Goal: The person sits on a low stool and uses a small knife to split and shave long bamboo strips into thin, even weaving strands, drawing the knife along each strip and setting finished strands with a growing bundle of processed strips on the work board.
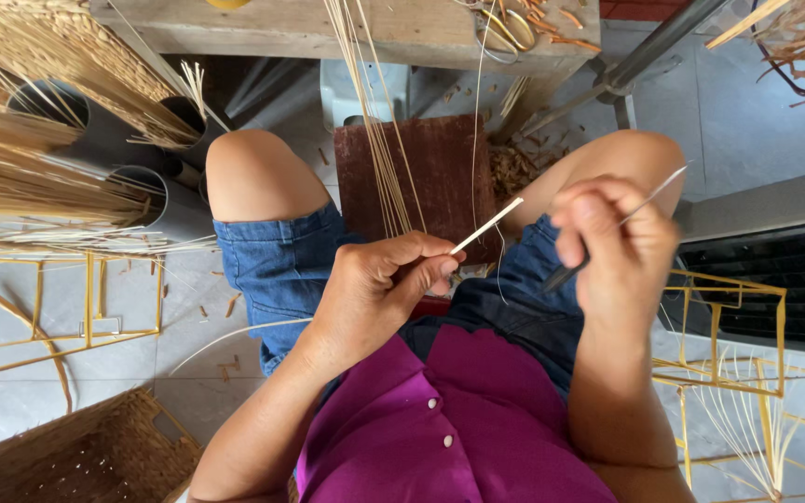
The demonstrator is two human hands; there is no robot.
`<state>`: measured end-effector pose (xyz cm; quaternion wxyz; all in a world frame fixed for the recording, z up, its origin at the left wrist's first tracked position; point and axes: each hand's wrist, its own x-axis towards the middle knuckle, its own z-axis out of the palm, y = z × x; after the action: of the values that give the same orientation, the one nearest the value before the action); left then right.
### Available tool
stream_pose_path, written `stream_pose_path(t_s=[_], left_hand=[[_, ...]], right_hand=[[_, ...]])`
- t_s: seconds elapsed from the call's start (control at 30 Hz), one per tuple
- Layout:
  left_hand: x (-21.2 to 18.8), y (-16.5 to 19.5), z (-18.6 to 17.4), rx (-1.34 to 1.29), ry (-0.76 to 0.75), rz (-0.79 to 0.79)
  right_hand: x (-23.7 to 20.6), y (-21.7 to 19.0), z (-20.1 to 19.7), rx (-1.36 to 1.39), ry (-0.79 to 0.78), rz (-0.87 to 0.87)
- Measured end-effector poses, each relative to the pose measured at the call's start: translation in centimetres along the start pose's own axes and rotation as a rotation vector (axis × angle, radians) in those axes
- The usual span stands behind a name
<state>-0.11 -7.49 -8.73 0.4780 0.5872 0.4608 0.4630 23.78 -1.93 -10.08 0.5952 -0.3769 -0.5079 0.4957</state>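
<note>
Thin cane strip pinched over my lap, blade close by

My left hand (379,289) pinches the pale strip (486,225), which points to 2 o'clock; my right hand (621,247) is closed on a thin metal tool (640,200). I judge a slip could snap the strip or nick my fingertips (444,265).

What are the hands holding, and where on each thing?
Left hand pinches a pale strip at its lower end; right hand grips a thin metal tool mid-shaft.
</note>
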Motion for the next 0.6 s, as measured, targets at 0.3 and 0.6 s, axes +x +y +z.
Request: stream_pose_path(t_s=[0.3, 0.6], left_hand=[[-0.8, 0.4, 0.5, 0.097, 0.04, 0.017], [-0.9, 0.3, -0.3, 0.038, -0.002, 0.002]], right_hand=[[-2.5, 1.0, 2.3, -0.266, -0.216, -0.08], [1.2, -2.0, -2.6, 0.277, 0.025, 0.006]])
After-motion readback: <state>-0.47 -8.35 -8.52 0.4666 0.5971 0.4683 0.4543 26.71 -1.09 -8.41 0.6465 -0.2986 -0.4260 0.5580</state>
